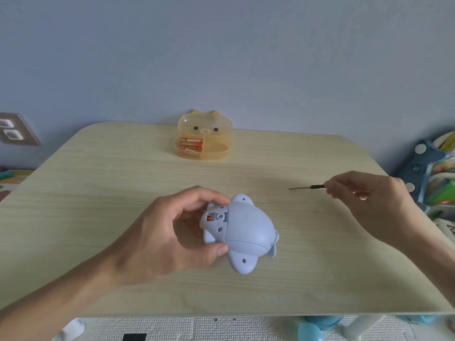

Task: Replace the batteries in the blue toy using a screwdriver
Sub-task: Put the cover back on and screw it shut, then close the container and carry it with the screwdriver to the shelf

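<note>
The blue toy [242,231] lies belly-up near the middle of the wooden table [98,173]. My left hand [172,232] grips its left end between thumb and fingers. A small opening with something red inside shows at that end. My right hand [369,203] hovers to the right and pinches a thin screwdriver [307,187] by its black handle, the tip pointing left, well apart from the toy. An open yellow bear-shaped box [204,136] at the back holds red batteries [192,144].
A wall socket [14,130] is on the wall at the left. A blue toy rack [433,178] stands beyond the table's right edge. Foam floor mats and blue plastic items [311,332] lie below the front edge.
</note>
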`<state>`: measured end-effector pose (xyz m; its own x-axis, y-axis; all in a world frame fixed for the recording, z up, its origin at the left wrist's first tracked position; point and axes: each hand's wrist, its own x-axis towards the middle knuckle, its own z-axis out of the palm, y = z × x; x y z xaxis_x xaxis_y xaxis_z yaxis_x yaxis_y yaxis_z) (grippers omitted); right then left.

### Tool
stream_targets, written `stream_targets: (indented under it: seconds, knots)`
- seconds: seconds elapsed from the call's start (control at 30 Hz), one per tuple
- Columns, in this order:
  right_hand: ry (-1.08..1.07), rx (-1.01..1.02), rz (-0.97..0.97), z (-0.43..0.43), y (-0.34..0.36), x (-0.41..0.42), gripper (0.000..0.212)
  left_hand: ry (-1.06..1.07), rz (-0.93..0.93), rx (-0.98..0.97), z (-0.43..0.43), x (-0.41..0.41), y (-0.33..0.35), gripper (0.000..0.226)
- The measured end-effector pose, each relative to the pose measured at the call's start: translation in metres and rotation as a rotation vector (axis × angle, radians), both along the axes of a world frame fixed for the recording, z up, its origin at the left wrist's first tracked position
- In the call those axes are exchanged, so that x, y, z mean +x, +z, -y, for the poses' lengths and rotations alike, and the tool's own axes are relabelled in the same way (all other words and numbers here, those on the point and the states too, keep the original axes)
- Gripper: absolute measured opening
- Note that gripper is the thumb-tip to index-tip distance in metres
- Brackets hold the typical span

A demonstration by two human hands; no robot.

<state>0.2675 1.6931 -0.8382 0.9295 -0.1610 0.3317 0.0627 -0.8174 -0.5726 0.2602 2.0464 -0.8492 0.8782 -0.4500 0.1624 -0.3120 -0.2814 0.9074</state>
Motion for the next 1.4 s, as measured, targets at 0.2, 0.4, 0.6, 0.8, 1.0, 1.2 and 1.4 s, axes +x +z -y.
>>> stream_targets:
  seconds: [0.2, 0.4, 0.6, 0.8, 1.0, 1.2, 1.4]
  knots:
    - [0.040, -0.198, -0.029, 0.011, -0.009, -0.004, 0.003, -0.030, -0.045, -0.009, 0.000, 0.002, -0.002, 0.053]
    - [0.047, -0.185, -0.069, 0.015, -0.014, -0.001, 0.005, -0.035, -0.078, 0.018, 0.014, 0.006, -0.001, 0.056]
    - [0.032, -0.176, -0.091, 0.016, -0.012, -0.003, 0.008, -0.045, -0.021, 0.101, 0.025, 0.011, -0.001, 0.057]
    - [0.045, -0.114, -0.122, 0.013, 0.000, 0.005, 0.019, -0.042, -0.066, 0.042, 0.010, 0.024, 0.011, 0.060]
    - [0.149, -0.079, -0.158, -0.035, 0.028, 0.076, 0.026, 0.432, 0.043, 0.016, -0.041, 0.139, 0.031, 0.023]
    - [0.273, 0.104, -0.290, -0.099, 0.009, 0.168, 0.051, 0.481, -0.194, 0.064, -0.043, 0.217, 0.011, 0.043]
    - [0.233, 0.355, -0.342, -0.123, -0.003, 0.202, 0.042, 0.459, -0.274, -0.089, -0.026, 0.223, 0.007, 0.039]
